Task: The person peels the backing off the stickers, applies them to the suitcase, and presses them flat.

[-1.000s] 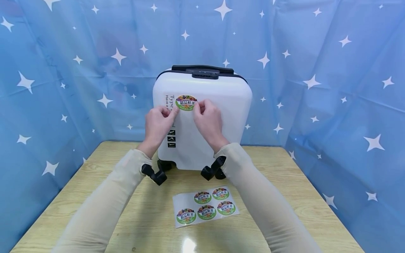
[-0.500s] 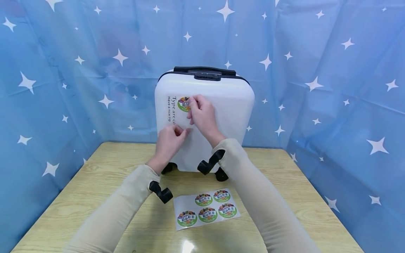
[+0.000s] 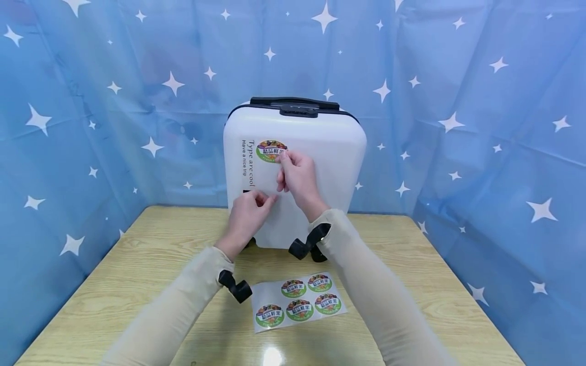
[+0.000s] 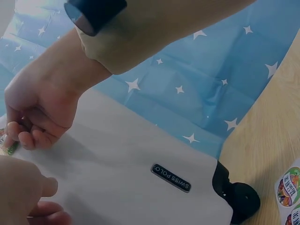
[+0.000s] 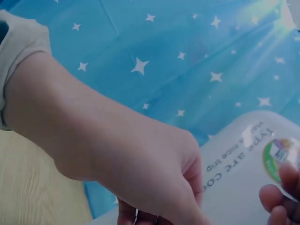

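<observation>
An oval fruit sticker [image 3: 270,149] lies on the upper front of a white suitcase [image 3: 329,168], just right of its printed lettering. My right hand [image 3: 299,175] has curled fingers, with the fingertips at the sticker's lower right edge. In the right wrist view, those fingertips [image 5: 269,194] partly cover the sticker [image 5: 269,161]. Lower down, my left hand [image 3: 247,213] is before the suitcase front, fingers loosely bent and nothing seen in them. Whether it touches the suitcase I cannot tell. In the left wrist view both hands appear at the left, the left hand [image 4: 18,192] below the right hand [image 4: 51,101].
A white sheet of several more fruit stickers [image 3: 263,290] lies on the wooden table [image 3: 403,264] before the suitcase, with one bare spot at its upper left. Black wheels [image 3: 319,254] are under the suitcase. A blue starred curtain [image 3: 137,101] surrounds the table.
My left hand has left the sticker's left edge and dropped down the suitcase front. My right hand moved over the sticker's right part, then back down to its lower right edge, uncovering more of it.
</observation>
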Demonstrator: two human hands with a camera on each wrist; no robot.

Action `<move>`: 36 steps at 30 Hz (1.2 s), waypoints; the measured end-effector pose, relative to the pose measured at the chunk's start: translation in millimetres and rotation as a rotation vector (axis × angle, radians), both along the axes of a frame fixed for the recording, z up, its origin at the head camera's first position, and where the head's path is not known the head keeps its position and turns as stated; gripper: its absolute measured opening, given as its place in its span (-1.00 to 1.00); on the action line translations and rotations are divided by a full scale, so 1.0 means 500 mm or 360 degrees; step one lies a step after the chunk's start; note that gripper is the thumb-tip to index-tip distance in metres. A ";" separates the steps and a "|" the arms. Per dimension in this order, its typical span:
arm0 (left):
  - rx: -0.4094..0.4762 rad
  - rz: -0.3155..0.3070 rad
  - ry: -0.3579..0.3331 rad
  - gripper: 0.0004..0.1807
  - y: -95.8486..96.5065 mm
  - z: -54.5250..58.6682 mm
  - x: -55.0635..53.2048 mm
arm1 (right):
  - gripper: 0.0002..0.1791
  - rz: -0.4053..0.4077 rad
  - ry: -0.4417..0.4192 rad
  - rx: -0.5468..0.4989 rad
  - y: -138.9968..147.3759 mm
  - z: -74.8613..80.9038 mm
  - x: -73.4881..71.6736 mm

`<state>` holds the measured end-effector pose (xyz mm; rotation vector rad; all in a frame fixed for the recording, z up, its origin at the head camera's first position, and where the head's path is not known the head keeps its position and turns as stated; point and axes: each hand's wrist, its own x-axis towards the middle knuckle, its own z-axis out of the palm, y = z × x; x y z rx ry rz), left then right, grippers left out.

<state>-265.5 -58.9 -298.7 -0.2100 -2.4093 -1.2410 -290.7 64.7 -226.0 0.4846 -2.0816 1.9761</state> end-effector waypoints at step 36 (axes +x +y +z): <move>0.0046 -0.0287 -0.0067 -0.78 -0.005 -0.136 0.021 | -0.75 0.0155 0.0194 0.0034 -0.038 0.026 -0.006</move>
